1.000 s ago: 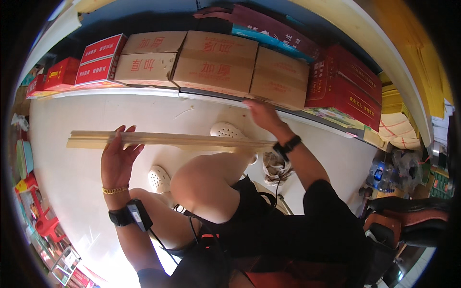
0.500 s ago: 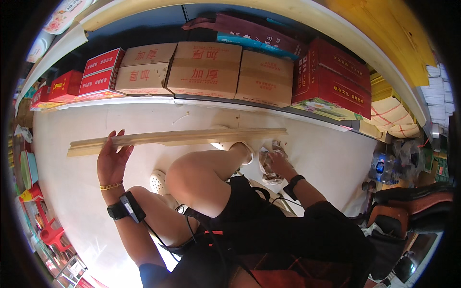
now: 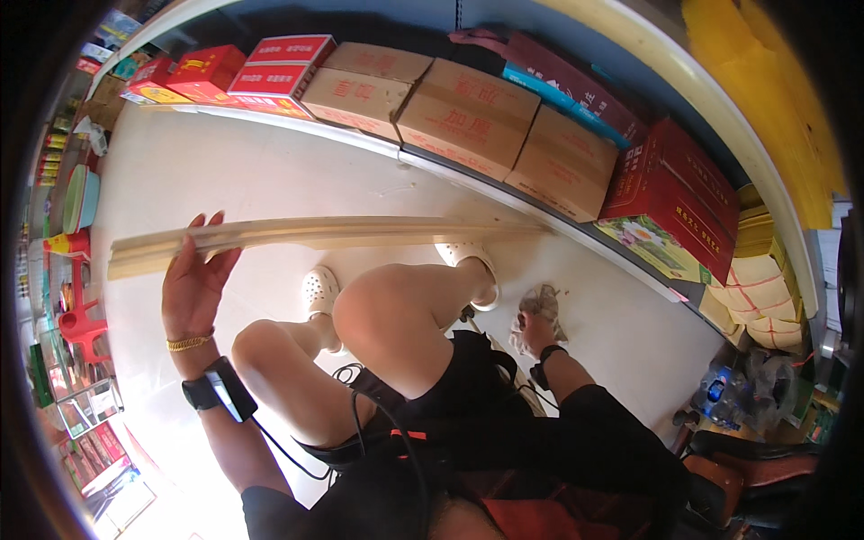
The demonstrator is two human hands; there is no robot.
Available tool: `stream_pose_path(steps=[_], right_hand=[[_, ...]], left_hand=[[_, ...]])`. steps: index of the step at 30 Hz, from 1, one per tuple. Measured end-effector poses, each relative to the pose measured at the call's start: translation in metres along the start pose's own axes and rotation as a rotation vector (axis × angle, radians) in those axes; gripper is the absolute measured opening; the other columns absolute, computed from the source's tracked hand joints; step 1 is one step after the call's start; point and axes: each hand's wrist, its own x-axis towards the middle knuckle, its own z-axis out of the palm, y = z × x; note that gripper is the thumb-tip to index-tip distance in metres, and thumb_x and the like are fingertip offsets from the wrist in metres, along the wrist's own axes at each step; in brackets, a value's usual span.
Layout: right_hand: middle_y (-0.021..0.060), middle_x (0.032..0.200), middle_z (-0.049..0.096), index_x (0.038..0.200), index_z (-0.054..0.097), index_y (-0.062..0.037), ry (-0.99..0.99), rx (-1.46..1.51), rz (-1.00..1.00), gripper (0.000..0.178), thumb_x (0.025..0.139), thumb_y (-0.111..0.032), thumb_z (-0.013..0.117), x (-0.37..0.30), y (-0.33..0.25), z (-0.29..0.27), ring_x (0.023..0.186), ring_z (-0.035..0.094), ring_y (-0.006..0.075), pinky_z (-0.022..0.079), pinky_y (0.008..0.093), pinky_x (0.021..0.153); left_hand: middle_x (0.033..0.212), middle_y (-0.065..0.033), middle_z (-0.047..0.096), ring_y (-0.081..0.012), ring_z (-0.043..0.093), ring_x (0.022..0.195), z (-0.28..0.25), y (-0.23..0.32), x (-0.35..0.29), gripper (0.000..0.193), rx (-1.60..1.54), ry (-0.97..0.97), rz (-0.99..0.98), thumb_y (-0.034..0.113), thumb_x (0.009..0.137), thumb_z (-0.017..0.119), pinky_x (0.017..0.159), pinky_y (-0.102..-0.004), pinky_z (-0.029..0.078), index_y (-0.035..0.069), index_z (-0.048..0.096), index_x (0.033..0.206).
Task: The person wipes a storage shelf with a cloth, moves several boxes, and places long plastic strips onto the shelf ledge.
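A long pale wooden strip (image 3: pixel 360 232) runs across the view above the white floor, its right end resting near my raised right foot in a white clog (image 3: pixel 470 261). My left hand (image 3: pixel 193 279) holds the strip near its left end, fingers spread against it. My right hand (image 3: pixel 535 328) is down by the floor on the right, closed on a crumpled grey rag (image 3: pixel 543 301). My bare knees fill the middle of the view.
Brown cardboard boxes (image 3: pixel 468 112) and red boxes (image 3: pixel 670 193) line a low shelf along the far wall. My other white clog (image 3: pixel 319 290) stands on the floor. Red plastic stools (image 3: pixel 76 319) and stacked goods crowd the left edge; bottles and bags lie at the right.
My right hand left the strip's right end and dropped to the floor, taking hold of the rag. The strip's right end now rests by my foot; my left hand still holds it.
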Motion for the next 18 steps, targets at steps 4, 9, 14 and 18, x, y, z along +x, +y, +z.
stream_pose_path(steps=[4,9,14,18], right_hand=[[0.0151,0.088,0.061,0.086,0.062,-0.0054,-0.233,-0.423,-0.221,0.021,0.073,-0.019,0.052,0.023,-0.017,-0.062,0.084,0.057,0.0326,0.046,0.0396,0.073],[0.0135,0.084,0.062,0.086,0.063,-0.0079,-0.057,-0.034,0.031,0.023,0.066,-0.017,0.055,0.037,-0.055,-0.143,0.083,0.059,0.0292,0.046,0.0362,0.071],[0.0133,0.083,0.062,0.085,0.061,-0.0073,0.066,0.169,-0.133,0.022,0.066,-0.016,0.056,0.061,-0.12,-0.151,0.079,0.059,0.0281,0.046,0.0334,0.069],[0.0133,0.08,0.062,0.084,0.059,-0.0061,0.053,0.175,-0.346,0.021,0.066,-0.014,0.058,0.098,-0.214,-0.127,0.075,0.059,0.0274,0.046,0.034,0.067]], left_hand=[[0.13,-0.017,0.035,-0.0302,0.037,0.118,-0.054,0.046,-0.045,0.039,-0.118,0.031,0.109,0.02,0.092,0.037,0.1,-0.0425,0.033,0.0,0.033,0.125],[0.132,-0.0151,0.034,-0.025,0.036,0.12,-0.115,0.107,-0.103,0.041,0.013,0.153,0.281,0.019,0.092,0.036,0.101,-0.0364,0.032,0.0,0.031,0.128],[0.125,-0.0147,0.042,-0.0235,0.038,0.118,-0.164,0.145,-0.154,0.038,0.363,0.432,0.58,0.018,0.091,0.041,0.101,-0.0335,0.032,0.001,0.039,0.124],[0.122,-0.0147,0.046,-0.0246,0.041,0.115,-0.196,0.157,-0.187,0.038,0.237,0.505,0.594,0.019,0.09,0.042,0.1,-0.0333,0.034,-0.001,0.04,0.122]])
